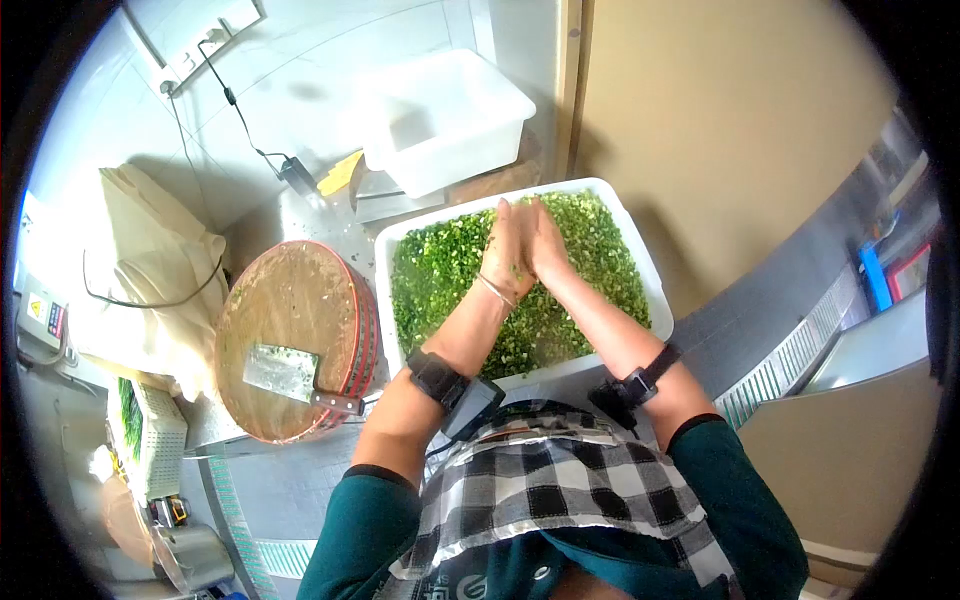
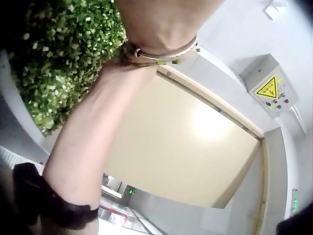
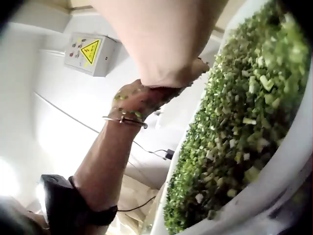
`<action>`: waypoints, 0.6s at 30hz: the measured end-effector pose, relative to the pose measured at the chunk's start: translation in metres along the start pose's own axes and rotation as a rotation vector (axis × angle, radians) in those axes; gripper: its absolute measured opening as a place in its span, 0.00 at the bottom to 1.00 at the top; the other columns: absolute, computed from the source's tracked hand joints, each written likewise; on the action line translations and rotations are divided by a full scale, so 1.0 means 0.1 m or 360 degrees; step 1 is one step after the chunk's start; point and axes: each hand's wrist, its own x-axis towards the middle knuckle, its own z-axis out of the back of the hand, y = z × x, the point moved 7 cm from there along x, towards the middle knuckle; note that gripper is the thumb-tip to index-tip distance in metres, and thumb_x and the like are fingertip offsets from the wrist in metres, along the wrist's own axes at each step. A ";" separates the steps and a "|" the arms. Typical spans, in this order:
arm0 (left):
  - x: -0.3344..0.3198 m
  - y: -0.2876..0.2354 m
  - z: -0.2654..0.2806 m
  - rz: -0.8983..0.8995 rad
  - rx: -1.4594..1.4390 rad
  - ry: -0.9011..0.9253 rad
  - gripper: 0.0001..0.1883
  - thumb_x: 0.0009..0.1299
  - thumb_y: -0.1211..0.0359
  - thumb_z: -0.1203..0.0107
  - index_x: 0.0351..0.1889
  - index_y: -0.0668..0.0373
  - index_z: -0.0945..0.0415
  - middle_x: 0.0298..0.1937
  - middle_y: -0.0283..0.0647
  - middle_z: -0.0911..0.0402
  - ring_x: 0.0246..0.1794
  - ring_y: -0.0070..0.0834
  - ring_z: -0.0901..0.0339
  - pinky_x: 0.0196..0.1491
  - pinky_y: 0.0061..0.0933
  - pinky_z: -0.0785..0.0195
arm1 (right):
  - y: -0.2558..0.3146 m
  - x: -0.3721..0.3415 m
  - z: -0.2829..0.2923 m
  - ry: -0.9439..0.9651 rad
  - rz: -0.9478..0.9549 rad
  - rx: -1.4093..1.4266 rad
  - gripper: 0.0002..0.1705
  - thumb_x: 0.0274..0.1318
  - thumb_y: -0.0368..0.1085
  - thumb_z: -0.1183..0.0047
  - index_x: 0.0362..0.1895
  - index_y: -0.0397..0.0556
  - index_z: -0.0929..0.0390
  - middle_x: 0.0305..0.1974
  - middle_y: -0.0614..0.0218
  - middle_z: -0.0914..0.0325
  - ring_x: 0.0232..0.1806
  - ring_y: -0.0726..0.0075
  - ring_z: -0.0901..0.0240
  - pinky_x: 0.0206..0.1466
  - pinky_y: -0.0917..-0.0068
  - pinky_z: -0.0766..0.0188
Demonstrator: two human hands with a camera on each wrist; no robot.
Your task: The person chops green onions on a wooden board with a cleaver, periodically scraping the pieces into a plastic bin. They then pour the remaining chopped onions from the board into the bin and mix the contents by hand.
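A white tub (image 1: 657, 300) full of chopped green onions (image 1: 435, 275) lies in front of the person. Over its middle, my left hand (image 1: 507, 245) and right hand (image 1: 543, 240) meet with palms turned toward each other and fingers extended forward. Green bits cling to the left hand, as the right wrist view shows, and a thin bracelet (image 3: 124, 120) circles that wrist. In both wrist views the hands overlap and the fingertips are largely hidden. What lies between the palms, if anything, I cannot tell.
Left of the tub stands a round chopping block (image 1: 285, 300) with a cleaver (image 1: 280, 370) lying on it. A second white tub (image 1: 450, 145) sits behind. A cream cloth (image 1: 150, 260) and a perforated basket (image 1: 160, 445) are farther left; a tan panel (image 1: 720, 130) rises at right.
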 end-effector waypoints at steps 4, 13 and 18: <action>0.05 -0.18 0.09 -0.0243 -0.0091 -0.0078 0.28 0.73 0.46 0.69 0.61 0.56 0.40 0.59 0.40 0.34 0.58 0.35 0.37 0.62 0.39 0.47 | -0.15 0.01 0.18 -0.0117 -0.0385 0.0292 0.38 0.61 0.52 0.55 0.66 0.40 0.49 0.65 0.47 0.47 0.66 0.51 0.48 0.65 0.56 0.46; -0.11 -0.17 -0.13 -0.0319 -0.0090 -0.0004 0.36 0.70 0.40 0.69 0.70 0.51 0.57 0.72 0.43 0.56 0.69 0.43 0.52 0.67 0.44 0.55 | -0.18 -0.15 -0.14 0.0048 -0.0582 0.0891 0.43 0.48 0.53 0.41 0.58 0.37 0.44 0.54 0.52 0.38 0.56 0.58 0.40 0.58 0.60 0.43; -0.29 0.32 -0.08 -0.0091 0.0334 0.0349 0.32 0.73 0.47 0.66 0.70 0.50 0.54 0.71 0.40 0.50 0.66 0.39 0.44 0.65 0.42 0.50 | -0.39 0.32 0.51 -0.0478 -0.0258 0.0294 0.17 0.54 0.46 0.44 0.35 0.42 0.24 0.31 0.65 0.23 0.33 0.71 0.30 0.39 0.70 0.33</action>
